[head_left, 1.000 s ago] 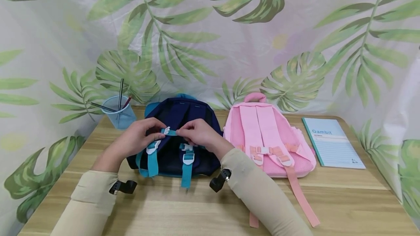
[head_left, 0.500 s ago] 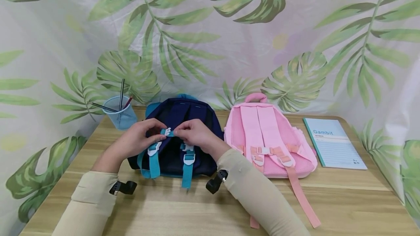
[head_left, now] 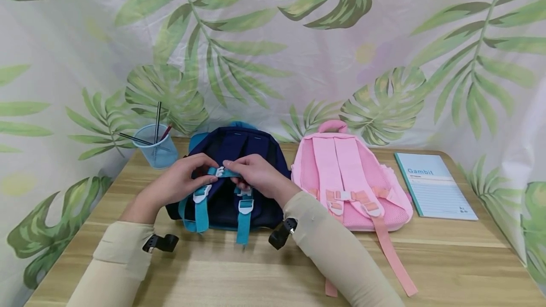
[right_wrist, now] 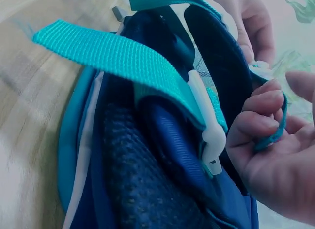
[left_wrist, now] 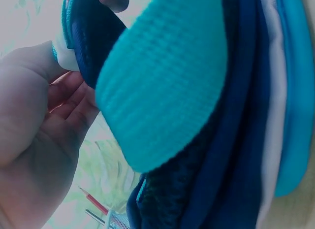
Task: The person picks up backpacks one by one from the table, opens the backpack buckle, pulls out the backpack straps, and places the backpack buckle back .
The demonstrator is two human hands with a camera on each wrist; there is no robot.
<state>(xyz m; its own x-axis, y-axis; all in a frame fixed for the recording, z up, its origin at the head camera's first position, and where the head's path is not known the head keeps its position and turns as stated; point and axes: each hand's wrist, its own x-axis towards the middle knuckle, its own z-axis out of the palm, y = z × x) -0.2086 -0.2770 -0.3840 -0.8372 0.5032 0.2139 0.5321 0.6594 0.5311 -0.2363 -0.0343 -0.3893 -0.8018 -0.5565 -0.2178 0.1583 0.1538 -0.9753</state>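
A navy backpack [head_left: 256, 143] with teal straps stands upright, its shoulder straps facing me. My left hand [head_left: 185, 174] pinches the teal chest strap just left of a white buckle [head_left: 220, 171]. On the buckle's other side, my right hand [head_left: 260, 174] holds the teal webbing [head_left: 231, 173], its fingers curled under it. In the right wrist view, a loop of teal strap [right_wrist: 275, 133] runs through the right fingers. White strap adjusters [head_left: 245, 206] with hanging teal tails sit lower on the backpack. A broad teal strap tail [left_wrist: 162, 91] covers much of the left wrist view.
A pink backpack [head_left: 350, 155] stands close on the right, its long strap tail [head_left: 392, 259] trailing over the wooden table [head_left: 230, 278]. Farther right lies a light blue notebook [head_left: 432, 186]. A blue mesh pen cup [head_left: 155, 153] with several pencils stands at the back left.
My right hand shifts its hold on the teal webbing: its thumb and forefinger reach over near the buckle and other fingers show beneath. My left hand stays nearly still.
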